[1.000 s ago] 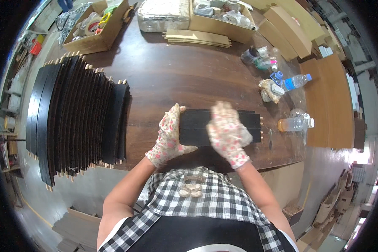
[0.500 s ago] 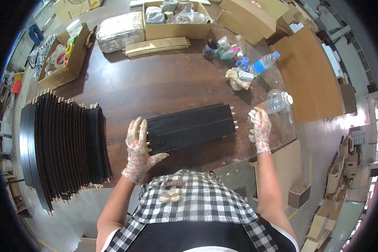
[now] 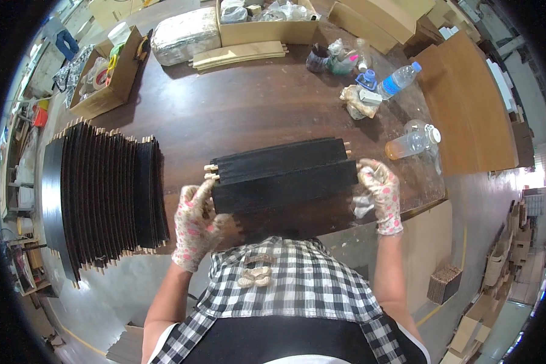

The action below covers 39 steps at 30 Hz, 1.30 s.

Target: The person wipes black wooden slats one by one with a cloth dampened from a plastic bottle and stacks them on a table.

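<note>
Two black boards (image 3: 279,153) with pale wooden pegs at their ends lie side by side before me, and the front board (image 3: 285,188) now sits at a slight angle with a step between it and the rear one. My left hand (image 3: 194,224), in a white glove with pink dots, has its fingers curled at the front board's left end. At the right end, my gloved right hand (image 3: 382,193) pinches the corner with its fingertips. A crumpled white cloth (image 3: 363,205) shows below its palm, apparently tucked in that hand.
A long row of black pegged boards (image 3: 100,194) stands at the left. Bottles (image 3: 406,142) and a blue-capped bottle (image 3: 400,80) occupy the right side. Along the back are cardboard boxes (image 3: 270,30), a wrapped bundle (image 3: 187,37) and pale wood strips (image 3: 239,57).
My right hand has come in from beside the bottle to the board's right end. Left fingers have curled down at the left end. The front board has shifted and separated from the rear one.
</note>
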Available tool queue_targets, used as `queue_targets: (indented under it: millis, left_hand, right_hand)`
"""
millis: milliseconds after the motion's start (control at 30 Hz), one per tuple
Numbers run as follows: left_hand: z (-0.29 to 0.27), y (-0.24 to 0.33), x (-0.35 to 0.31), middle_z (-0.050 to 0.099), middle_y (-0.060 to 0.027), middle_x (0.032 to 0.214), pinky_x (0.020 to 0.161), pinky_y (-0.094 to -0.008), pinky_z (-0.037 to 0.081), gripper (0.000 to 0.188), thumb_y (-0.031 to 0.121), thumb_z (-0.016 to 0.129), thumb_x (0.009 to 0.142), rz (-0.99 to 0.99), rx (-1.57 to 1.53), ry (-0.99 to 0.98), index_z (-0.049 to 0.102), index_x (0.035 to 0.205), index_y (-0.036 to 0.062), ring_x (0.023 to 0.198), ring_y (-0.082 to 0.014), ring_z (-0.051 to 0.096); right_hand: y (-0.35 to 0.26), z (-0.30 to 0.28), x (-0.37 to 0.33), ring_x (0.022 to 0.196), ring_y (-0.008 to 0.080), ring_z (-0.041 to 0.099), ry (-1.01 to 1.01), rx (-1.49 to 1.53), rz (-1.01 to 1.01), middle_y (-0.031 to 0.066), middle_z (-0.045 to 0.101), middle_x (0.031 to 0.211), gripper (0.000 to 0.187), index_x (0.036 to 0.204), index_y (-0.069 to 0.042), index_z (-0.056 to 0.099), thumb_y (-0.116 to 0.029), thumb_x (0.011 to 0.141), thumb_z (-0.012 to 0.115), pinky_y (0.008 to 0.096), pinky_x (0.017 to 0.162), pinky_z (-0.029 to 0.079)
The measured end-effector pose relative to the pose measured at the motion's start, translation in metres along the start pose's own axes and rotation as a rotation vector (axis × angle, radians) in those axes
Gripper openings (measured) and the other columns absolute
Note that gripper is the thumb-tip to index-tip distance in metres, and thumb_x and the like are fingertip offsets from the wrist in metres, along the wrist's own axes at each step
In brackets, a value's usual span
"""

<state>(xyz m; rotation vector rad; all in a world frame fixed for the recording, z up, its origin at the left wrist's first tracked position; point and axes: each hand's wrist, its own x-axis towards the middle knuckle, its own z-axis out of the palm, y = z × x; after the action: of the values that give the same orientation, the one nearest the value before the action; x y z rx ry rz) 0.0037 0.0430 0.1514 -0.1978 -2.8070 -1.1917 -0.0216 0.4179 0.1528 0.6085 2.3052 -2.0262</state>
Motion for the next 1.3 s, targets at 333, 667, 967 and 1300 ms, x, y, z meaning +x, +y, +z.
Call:
queue_targets:
  millis: [333, 667, 967, 1300]
  left_hand:
    - [0.014, -0.035, 0.047, 0.057, -0.0131, 0.102, 0.080, -0.0366, 0.052, 0.055, 0.021, 0.076, 0.080, -0.054, -0.009, -0.107, 0.056, 0.129, 0.0084, 0.089, -0.0267, 0.062]
    - [0.005, -0.036, 0.052, 0.054, -0.0023, 0.101, 0.078, -0.0245, 0.052, 0.061, 0.002, 0.078, 0.074, -0.187, -0.344, -0.087, 0.055, 0.130, 0.0027, 0.086, -0.0107, 0.055]
    - [0.021, -0.066, 0.046, 0.056, -0.0116, 0.102, 0.084, -0.0369, 0.049, 0.048, 0.006, 0.080, 0.066, 0.285, 0.012, 0.075, 0.059, 0.110, 0.0055, 0.097, -0.0282, 0.057]
    - [0.033, -0.070, 0.051, 0.058, -0.0101, 0.095, 0.085, -0.0406, 0.046, 0.044, 0.009, 0.073, 0.062, 0.246, -0.143, 0.032, 0.066, 0.105, 0.0081, 0.093, -0.0303, 0.055]
  right_hand:
    - [0.018, 0.010, 0.077, 0.097, 0.0164, 0.065, -0.084, -0.215, -0.011, 0.0097, 0.069, 0.106, 0.033, 0.113, 0.001, 0.065, -0.017, 0.086, 0.072, 0.0268, 0.084, 0.050]
    - [-0.013, 0.006, 0.057, 0.093, 0.0113, 0.062, -0.307, -0.038, 0.027, 0.0067, 0.066, 0.108, 0.043, 0.126, 0.001, 0.058, -0.002, 0.084, 0.068, 0.0249, 0.080, 0.051]
    - [0.011, 0.008, 0.046, 0.089, 0.0092, 0.063, -0.142, 0.002, -0.181, 0.0047, 0.067, 0.103, 0.033, 0.117, -0.003, 0.062, 0.006, 0.085, 0.062, 0.0215, 0.078, 0.053]
    - [0.005, 0.090, 0.031, 0.126, 0.0342, 0.051, 0.062, -1.283, -0.863, 0.0178, 0.057, 0.132, 0.040, 0.127, -0.001, 0.057, -0.025, 0.096, 0.051, 0.0519, 0.112, 0.029]
